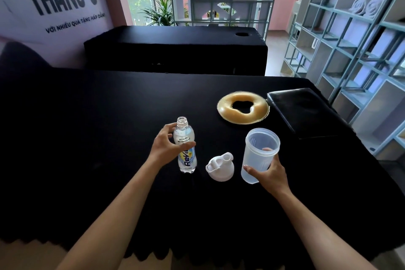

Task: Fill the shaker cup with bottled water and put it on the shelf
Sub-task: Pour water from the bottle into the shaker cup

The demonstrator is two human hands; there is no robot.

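Observation:
An uncapped clear water bottle point(185, 138) with a white and yellow label stands upright on the black-covered table point(109, 127). My left hand point(168, 146) curls around its middle from the left, thumb across the label. The translucent shaker cup point(259, 149), lid off and tilted a little, is held low on its body by my right hand point(268, 174). Between the bottle and the cup, the cup's white lid point(220, 167) lies on the table.
A yellowish ring-shaped gel cushion point(243, 105) and a black flat pad point(306, 112) lie further back on the right. A pale blue open shelf unit point(350, 35) with rolled towels stands along the right wall. Another black-covered table point(175, 50) is behind.

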